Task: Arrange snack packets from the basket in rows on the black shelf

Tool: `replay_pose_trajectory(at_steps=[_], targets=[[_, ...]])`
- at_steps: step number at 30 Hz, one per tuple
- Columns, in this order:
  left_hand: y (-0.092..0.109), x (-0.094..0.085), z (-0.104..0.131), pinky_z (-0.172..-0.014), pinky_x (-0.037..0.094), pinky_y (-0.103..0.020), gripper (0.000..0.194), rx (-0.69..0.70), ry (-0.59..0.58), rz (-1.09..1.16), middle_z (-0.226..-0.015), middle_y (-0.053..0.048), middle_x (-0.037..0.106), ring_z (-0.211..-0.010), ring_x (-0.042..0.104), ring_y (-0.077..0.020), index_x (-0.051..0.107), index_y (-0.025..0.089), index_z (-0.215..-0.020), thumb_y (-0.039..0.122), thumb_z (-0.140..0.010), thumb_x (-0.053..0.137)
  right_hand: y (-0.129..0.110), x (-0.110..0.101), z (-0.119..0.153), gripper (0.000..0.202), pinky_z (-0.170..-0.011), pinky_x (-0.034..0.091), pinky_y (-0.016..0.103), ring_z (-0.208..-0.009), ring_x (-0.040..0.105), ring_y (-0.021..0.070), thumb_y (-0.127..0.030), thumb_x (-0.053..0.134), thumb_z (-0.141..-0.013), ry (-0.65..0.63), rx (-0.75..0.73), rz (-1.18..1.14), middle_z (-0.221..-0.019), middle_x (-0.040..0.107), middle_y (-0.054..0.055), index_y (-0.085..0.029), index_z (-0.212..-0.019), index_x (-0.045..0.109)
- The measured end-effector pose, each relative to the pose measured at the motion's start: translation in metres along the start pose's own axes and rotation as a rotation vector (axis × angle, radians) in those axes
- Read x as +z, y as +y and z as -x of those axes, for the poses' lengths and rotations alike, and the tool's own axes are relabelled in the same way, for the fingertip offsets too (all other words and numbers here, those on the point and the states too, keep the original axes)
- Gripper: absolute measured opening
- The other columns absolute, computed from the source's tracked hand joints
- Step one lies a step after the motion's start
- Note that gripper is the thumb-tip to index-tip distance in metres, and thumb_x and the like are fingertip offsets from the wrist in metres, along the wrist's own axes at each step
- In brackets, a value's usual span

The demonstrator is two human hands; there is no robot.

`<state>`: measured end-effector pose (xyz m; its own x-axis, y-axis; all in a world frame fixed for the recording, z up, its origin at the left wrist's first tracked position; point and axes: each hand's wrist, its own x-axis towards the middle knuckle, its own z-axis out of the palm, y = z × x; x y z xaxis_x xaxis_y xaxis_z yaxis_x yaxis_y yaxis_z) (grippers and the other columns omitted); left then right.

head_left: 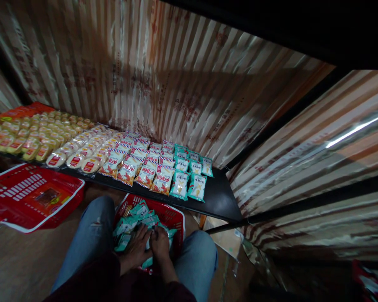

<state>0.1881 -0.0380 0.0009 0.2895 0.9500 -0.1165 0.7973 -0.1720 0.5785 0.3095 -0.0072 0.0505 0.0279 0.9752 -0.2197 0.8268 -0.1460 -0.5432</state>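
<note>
A red plastic basket (180, 218) with a white rim stands between my knees, holding several green-and-white snack packets (129, 225). My left hand (139, 247) lies on these packets with its fingers stretched out. Close beside it, my right hand (160, 245) has its fingers curled in around a snack packet, which it mostly covers. On the black shelf in front, matching green snack packets (180, 184) stand in rows at the right end. Orange-and-white snack bags (145, 174) fill the rows to their left.
Further left on the black shelf (219, 195) are round wrapped cakes (90, 163) and yellow wrapped pastries (31, 149). A second red basket (58, 205) sits on the floor at left. A striped sheet (132, 84) hangs behind the shelf; dark metal bars (280, 117) run at right.
</note>
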Motion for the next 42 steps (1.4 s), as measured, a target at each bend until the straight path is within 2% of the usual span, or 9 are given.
replay_pose_trajectory(at_steps=[4, 7, 11, 15, 20, 24, 29, 33, 42], targets=[[0.006, -0.024, -0.008, -0.105, 0.039, -0.050, 0.047, 0.009, 0.134, 0.002, -0.139, -0.014, 0.049, -0.132, 0.039, -0.0309, 0.054, 0.016, -0.128, 0.026, -0.083, 0.047, -0.012, -0.003, -0.012, 0.039, -0.105, 0.039, 0.038, -0.117, 0.055, 0.0233, -0.018, 0.035, -0.086, 0.127, -0.116, -0.056, -0.121, 0.063, 0.012, -0.015, -0.108, 0.067], [0.012, -0.064, -0.024, -0.106, 0.040, -0.046, 0.043, 0.112, 0.358, 0.035, -0.135, -0.008, 0.053, -0.131, 0.041, -0.0239, 0.057, 0.021, -0.124, 0.016, -0.086, 0.037, -0.022, -0.018, -0.021, 0.042, -0.102, 0.043, 0.039, -0.112, 0.058, 0.0221, -0.023, 0.029, -0.090, 0.197, -0.199, -0.177, -0.117, 0.065, 0.012, -0.017, -0.112, 0.064], [0.018, -0.129, -0.062, -0.109, 0.034, -0.051, 0.041, 0.101, 0.700, -0.023, -0.142, -0.009, 0.042, -0.138, 0.029, -0.0261, 0.059, 0.020, -0.117, 0.009, -0.085, 0.037, -0.046, -0.055, -0.044, 0.041, -0.096, 0.048, 0.039, -0.106, 0.062, 0.0225, -0.030, 0.030, -0.092, 0.342, -0.327, -0.289, -0.111, 0.067, 0.014, -0.016, -0.111, 0.063], [0.016, -0.167, -0.097, -0.110, 0.030, -0.054, 0.042, 0.134, 0.779, -0.144, -0.150, -0.011, 0.030, -0.142, 0.016, -0.0302, 0.054, 0.019, -0.124, 0.009, -0.086, 0.040, -0.089, -0.105, -0.087, 0.038, -0.097, 0.047, 0.038, -0.108, 0.060, 0.0205, -0.028, 0.034, -0.093, 0.466, -0.556, -0.270, -0.113, 0.066, 0.013, -0.016, -0.116, 0.060], [0.008, -0.165, -0.115, -0.109, 0.030, -0.053, 0.044, 0.155, 0.709, -0.256, -0.146, -0.015, 0.038, -0.143, 0.013, -0.0302, 0.046, 0.015, -0.132, 0.015, -0.088, 0.040, -0.143, -0.149, -0.153, 0.035, -0.105, 0.039, 0.039, -0.118, 0.052, 0.0204, -0.022, 0.041, -0.091, 0.340, -0.743, 0.037, -0.122, 0.062, 0.011, -0.016, -0.120, 0.060], [0.002, -0.153, -0.124, -0.109, 0.031, -0.050, 0.044, 0.109, 0.725, -0.261, -0.147, -0.016, 0.036, -0.142, 0.016, -0.0291, 0.044, 0.013, -0.133, 0.017, -0.089, 0.039, -0.168, -0.150, -0.197, 0.033, -0.109, 0.033, 0.038, -0.123, 0.048, 0.0211, -0.015, 0.048, -0.086, 0.198, -0.747, 0.273, -0.124, 0.061, 0.011, -0.015, -0.115, 0.064], [-0.001, -0.150, -0.132, -0.108, 0.031, -0.049, 0.041, 0.111, 0.757, -0.213, -0.147, -0.015, 0.036, -0.142, 0.017, -0.0285, 0.047, 0.016, -0.130, 0.018, -0.089, 0.041, -0.183, -0.143, -0.238, 0.025, -0.106, 0.034, 0.031, -0.112, 0.057, 0.0172, -0.014, 0.049, -0.087, 0.061, -0.720, 0.420, -0.113, 0.067, 0.009, -0.018, -0.102, 0.069], [-0.002, -0.152, -0.136, -0.108, 0.032, -0.049, 0.040, 0.092, 0.754, -0.213, -0.148, -0.014, 0.036, -0.142, 0.017, -0.0292, 0.049, 0.017, -0.128, 0.020, -0.089, 0.043, -0.186, -0.141, -0.258, 0.022, -0.103, 0.035, 0.030, -0.109, 0.059, 0.0166, -0.013, 0.052, -0.085, -0.024, -0.724, 0.457, -0.108, 0.069, 0.006, -0.018, -0.096, 0.070], [0.000, -0.157, -0.143, -0.106, 0.032, -0.049, 0.037, 0.066, 0.754, -0.258, -0.146, -0.012, 0.039, -0.141, 0.021, -0.0298, 0.052, 0.019, -0.125, 0.020, -0.089, 0.044, -0.186, -0.137, -0.271, 0.017, -0.099, 0.034, 0.029, -0.103, 0.059, 0.0161, -0.017, 0.054, -0.087, -0.003, -0.706, 0.472, -0.109, 0.069, 0.004, -0.020, -0.093, 0.069]])
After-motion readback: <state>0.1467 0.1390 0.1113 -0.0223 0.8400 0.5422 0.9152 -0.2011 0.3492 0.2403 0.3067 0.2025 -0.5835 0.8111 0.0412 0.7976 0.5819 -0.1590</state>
